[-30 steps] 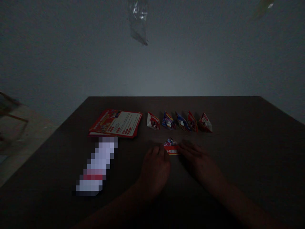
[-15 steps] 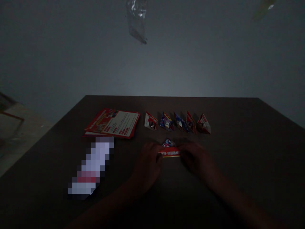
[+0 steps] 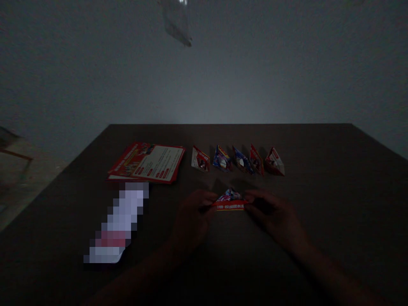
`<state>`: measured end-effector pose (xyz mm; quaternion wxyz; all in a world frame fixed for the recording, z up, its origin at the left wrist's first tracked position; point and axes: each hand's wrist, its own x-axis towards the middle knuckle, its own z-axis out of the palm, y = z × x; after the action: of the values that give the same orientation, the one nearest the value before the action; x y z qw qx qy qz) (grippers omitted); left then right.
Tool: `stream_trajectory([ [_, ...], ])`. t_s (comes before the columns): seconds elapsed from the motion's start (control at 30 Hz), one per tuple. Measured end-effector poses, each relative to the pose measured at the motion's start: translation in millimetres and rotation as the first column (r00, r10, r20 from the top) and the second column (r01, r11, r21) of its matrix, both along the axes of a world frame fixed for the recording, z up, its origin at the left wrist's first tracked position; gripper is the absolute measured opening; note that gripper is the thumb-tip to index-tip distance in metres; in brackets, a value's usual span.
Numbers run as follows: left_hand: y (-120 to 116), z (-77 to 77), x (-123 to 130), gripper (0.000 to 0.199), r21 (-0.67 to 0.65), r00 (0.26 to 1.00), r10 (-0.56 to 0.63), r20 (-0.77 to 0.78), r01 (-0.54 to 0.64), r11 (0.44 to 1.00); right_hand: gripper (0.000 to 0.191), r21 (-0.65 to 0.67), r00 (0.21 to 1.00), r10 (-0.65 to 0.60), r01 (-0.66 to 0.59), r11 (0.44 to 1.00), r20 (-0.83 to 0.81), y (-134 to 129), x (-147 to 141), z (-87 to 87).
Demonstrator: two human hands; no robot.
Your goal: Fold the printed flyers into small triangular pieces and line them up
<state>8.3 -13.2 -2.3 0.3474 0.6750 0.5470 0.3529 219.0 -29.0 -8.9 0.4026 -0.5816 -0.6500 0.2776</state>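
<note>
A partly folded paper leaflet (image 3: 230, 201) is held low over the near middle of the table. It has a triangular, colourful upper part and a red strip with white lettering along its lower edge. My left hand (image 3: 194, 214) pinches its left end between thumb and fingers. At the right end, my right hand (image 3: 274, 212) grips it the same way. Beyond the hands stands a row of several folded paper pieces, among them a red and white one (image 3: 200, 159), a blue one (image 3: 222, 159) and another red and white one (image 3: 275, 162).
A stack of printed red and white leaflets (image 3: 148, 163) lies at the left on the dark table (image 3: 334, 170). Nearer to me is a phone-like object with a pixelated surface (image 3: 119, 225). A clear plastic bag (image 3: 177, 21) shows against the wall behind.
The folded leaflet's triangular part shows more fully above the red strip. My hands have shifted slightly apart, with the right one moving a little to the right. The camera view has moved slightly.
</note>
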Motion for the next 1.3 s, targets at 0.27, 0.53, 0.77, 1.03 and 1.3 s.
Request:
stream_trajectory([
  [0.27, 6, 3.7, -10, 0.036, -0.211, 0.983, -0.016, 0.181, 0.055, 0.976, 0.025, -0.152, 0.98, -0.028, -0.003, 0.988, -0.199, 0, 2, -2.2],
  [0.53, 14, 3.3, -18, 0.042, -0.353, 0.947, -0.02, 0.321, 0.14, 0.925, 0.026, -0.252, 0.944, -0.048, -0.039, 0.967, -0.327, 0, 3, 4.8],
  [0.77, 14, 1.9, -19, 0.034, -0.371, 0.848, 0.025, 0.529, 0.205, 0.906, 0.026, -0.347, 0.875, -0.128, -0.047, 0.937, -0.466, 0, 6, 5.8],
  [1.03, 14, 0.6, -18, 0.031, -0.391, 0.872, 0.045, 0.487, 0.171, 0.904, 0.031, -0.422, 0.842, -0.187, -0.053, 0.905, -0.506, 0, 6, 7.3],
  [1.3, 13, 0.1, -20, 0.031, -0.259, 0.949, -0.106, 0.295, 0.187, 0.948, 0.018, -0.278, 0.931, -0.123, 0.025, 0.96, -0.343, -2, 8, 2.4],
])
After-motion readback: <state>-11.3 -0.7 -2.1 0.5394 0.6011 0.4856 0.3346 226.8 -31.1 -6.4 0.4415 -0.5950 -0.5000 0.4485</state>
